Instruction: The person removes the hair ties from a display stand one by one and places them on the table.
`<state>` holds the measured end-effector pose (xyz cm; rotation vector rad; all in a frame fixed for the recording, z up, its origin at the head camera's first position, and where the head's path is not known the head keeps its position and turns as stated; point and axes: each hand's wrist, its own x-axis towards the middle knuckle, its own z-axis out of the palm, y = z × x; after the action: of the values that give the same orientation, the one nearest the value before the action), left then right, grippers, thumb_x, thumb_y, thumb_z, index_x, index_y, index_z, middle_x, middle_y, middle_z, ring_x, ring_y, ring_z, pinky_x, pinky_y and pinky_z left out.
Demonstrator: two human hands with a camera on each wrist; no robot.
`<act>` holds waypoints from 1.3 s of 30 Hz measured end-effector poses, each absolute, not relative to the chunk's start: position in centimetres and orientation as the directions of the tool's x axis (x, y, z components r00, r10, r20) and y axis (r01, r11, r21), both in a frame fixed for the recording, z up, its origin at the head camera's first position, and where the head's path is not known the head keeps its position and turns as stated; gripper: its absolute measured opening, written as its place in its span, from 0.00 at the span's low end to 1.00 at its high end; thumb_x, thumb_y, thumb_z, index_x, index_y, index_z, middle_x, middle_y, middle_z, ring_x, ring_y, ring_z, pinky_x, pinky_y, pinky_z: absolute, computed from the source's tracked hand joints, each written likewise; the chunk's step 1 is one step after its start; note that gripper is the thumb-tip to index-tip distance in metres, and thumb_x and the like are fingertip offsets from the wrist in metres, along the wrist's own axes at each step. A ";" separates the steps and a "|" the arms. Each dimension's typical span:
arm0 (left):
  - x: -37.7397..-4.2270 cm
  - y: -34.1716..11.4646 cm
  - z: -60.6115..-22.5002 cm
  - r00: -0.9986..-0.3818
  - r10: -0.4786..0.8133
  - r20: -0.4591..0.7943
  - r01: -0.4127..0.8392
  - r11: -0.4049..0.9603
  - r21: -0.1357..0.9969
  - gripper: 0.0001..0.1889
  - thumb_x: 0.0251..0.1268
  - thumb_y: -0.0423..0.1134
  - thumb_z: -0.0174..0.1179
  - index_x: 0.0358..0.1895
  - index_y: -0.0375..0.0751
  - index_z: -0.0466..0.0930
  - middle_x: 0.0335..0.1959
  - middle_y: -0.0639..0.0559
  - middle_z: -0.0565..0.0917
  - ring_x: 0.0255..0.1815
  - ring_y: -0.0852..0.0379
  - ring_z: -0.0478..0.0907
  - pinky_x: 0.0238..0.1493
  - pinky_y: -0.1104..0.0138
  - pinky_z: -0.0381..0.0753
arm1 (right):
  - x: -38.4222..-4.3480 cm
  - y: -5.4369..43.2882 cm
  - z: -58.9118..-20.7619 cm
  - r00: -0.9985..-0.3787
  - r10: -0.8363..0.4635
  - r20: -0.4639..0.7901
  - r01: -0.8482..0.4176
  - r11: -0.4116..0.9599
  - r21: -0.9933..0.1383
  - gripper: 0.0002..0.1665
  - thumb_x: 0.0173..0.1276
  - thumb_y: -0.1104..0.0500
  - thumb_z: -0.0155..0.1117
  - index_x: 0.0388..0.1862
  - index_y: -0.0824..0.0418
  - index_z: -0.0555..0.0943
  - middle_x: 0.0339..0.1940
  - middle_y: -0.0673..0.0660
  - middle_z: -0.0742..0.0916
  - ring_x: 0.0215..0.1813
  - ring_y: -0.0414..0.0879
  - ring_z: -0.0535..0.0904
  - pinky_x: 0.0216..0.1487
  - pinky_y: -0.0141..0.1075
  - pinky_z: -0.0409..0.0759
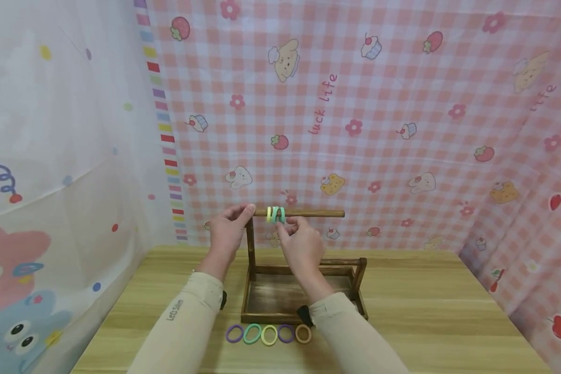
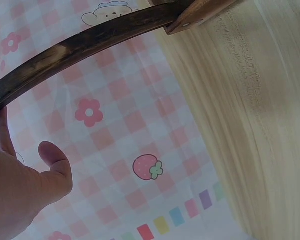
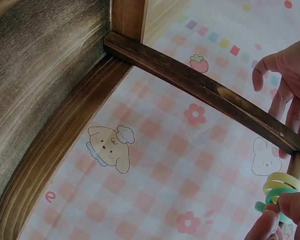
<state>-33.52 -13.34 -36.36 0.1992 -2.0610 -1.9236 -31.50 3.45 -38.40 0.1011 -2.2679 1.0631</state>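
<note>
My left hand (image 1: 228,228) grips the top corner of a dark wooden stand (image 1: 251,244), where its upright post meets a horizontal rod (image 1: 315,213). Close to that corner, a yellow hair tie (image 1: 268,214) and green ones hang around the rod. With thumb and fingertips, my right hand (image 1: 305,246) pinches a green hair tie (image 3: 274,195) on the rod, just right of the yellow one. The left wrist view has the post (image 2: 55,57) running up to my left fingers (image 2: 1,132). Part of the green hair tie is hidden behind my right fingertips.
Below the rod lies the stand's shallow tray (image 1: 280,318), with a lower bar (image 1: 341,262) at its right. In front of it several hair ties, including a purple one (image 1: 234,333) and a tan one (image 1: 303,334), lie in a row on the wooden table (image 1: 425,306). A patterned curtain (image 1: 378,156) hangs behind.
</note>
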 end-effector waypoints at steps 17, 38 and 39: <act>-33.5 -13.3 -36.4 -0.938 -0.321 0.127 0.109 0.073 0.991 0.22 0.69 0.57 0.73 0.56 0.47 0.90 0.56 0.46 0.89 0.58 0.50 0.85 0.65 0.55 0.83 | -31.8 3.1 -38.6 -0.784 0.216 0.582 -0.288 0.704 -0.649 0.14 0.74 0.47 0.73 0.44 0.57 0.90 0.27 0.50 0.93 0.22 0.44 0.85 0.21 0.34 0.71; -33.3 -13.3 -36.5 -0.943 -0.309 0.127 0.104 0.090 0.990 0.23 0.70 0.59 0.71 0.57 0.48 0.90 0.58 0.46 0.89 0.60 0.49 0.84 0.66 0.53 0.83 | -31.9 3.9 -38.5 -0.752 0.223 0.621 -0.264 0.761 -0.593 0.11 0.74 0.51 0.70 0.42 0.56 0.91 0.28 0.50 0.94 0.23 0.46 0.85 0.21 0.35 0.69; -33.3 -13.3 -36.5 -0.943 -0.310 0.126 0.103 0.089 0.991 0.23 0.70 0.59 0.71 0.57 0.48 0.90 0.58 0.47 0.89 0.61 0.49 0.84 0.66 0.53 0.83 | -32.0 4.0 -38.5 -0.750 0.223 0.623 -0.262 0.765 -0.588 0.11 0.74 0.51 0.70 0.42 0.56 0.91 0.29 0.50 0.94 0.24 0.46 0.86 0.22 0.36 0.70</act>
<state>-33.30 -13.29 -36.47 0.2056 -2.0697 -1.9237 -31.99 4.05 -38.53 0.0288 -2.2508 0.8856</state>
